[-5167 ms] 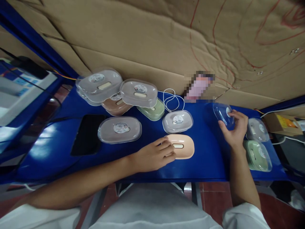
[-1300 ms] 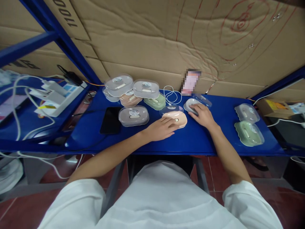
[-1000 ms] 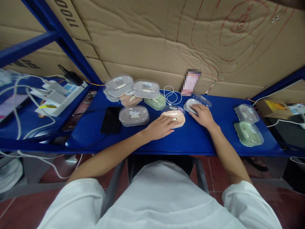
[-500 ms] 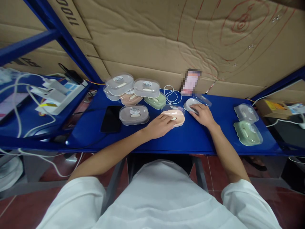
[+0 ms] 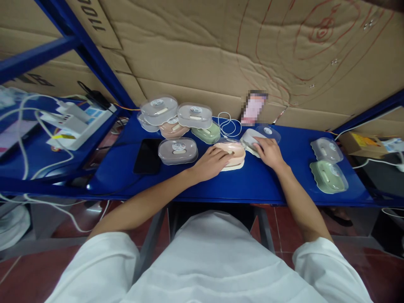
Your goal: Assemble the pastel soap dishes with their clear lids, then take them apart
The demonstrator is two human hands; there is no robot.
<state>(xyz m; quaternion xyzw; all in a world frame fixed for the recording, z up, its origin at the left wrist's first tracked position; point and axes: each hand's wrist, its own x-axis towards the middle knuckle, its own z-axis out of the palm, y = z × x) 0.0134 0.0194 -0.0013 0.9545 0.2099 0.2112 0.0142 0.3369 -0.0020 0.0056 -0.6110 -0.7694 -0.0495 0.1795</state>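
Observation:
My left hand point(image 5: 213, 163) lies over a peach soap box point(image 5: 235, 153), its fingers gripping the top near the slot. A cream base shows under the box's front edge, and a clear lid sits at its back. With thumb and fingers, my right hand point(image 5: 269, 152) holds a grey soap box point(image 5: 251, 138), which looks tilted above a pale base. Behind the right hand is a clear lid point(image 5: 268, 132) with a round label. Left of my left hand rests a lidded grey soap box point(image 5: 177, 151). The fingertips of both hands are partly hidden.
Several lidded soap boxes point(image 5: 159, 110) are piled at the back left. A black phone point(image 5: 147, 156) lies left on the blue table point(image 5: 202, 187). Another phone point(image 5: 252, 109) leans on the cardboard, beside a white cable point(image 5: 229, 126). A grey point(image 5: 326, 150) and a green box point(image 5: 330, 176) stand right.
The peach box has risen slightly, showing more of its cream base. The grey box in my right hand has shifted left and tilted, showing its pale base. Both hands moved only a little.

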